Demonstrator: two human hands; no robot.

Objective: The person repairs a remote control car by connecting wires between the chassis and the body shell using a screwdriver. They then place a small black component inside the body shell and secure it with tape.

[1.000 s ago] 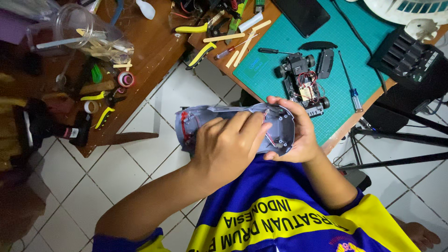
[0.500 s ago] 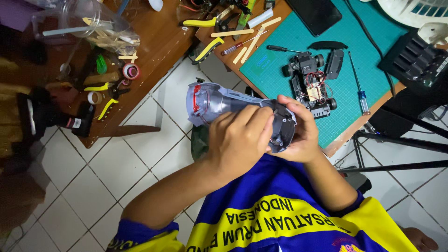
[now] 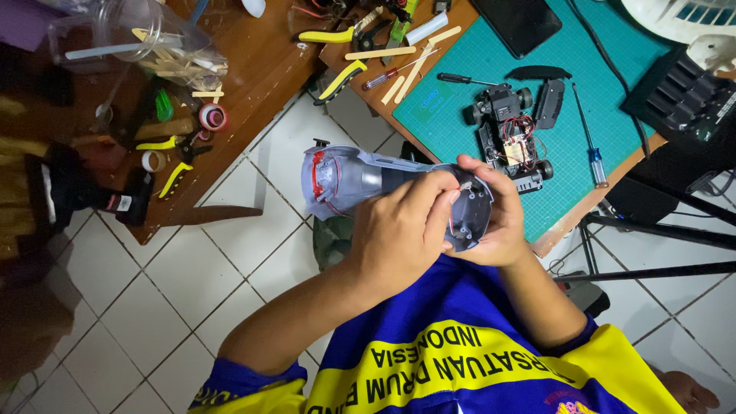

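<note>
Since a moment ago, both hands have lifted the grey toy-car body shell (image 3: pixel 360 180) slightly and tilted it. Left hand (image 3: pixel 399 230) pinches inside its open underside; right hand (image 3: pixel 502 222) grips its end. It hangs over the floor, near the tabletop's (image 3: pixel 452 77) edge, beside the chassis (image 3: pixel 512 138).

The grey car shell (image 3: pixel 360 180) has tilted, its red-trimmed end lifted, and the left hand (image 3: pixel 399 234) has slid toward the near end.

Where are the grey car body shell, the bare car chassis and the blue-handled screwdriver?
grey car body shell (image 3: pixel 360 178), head view, its grey inner wall.
bare car chassis (image 3: pixel 512 138), head view, wired middle.
blue-handled screwdriver (image 3: pixel 596 164), head view, handle.
</note>
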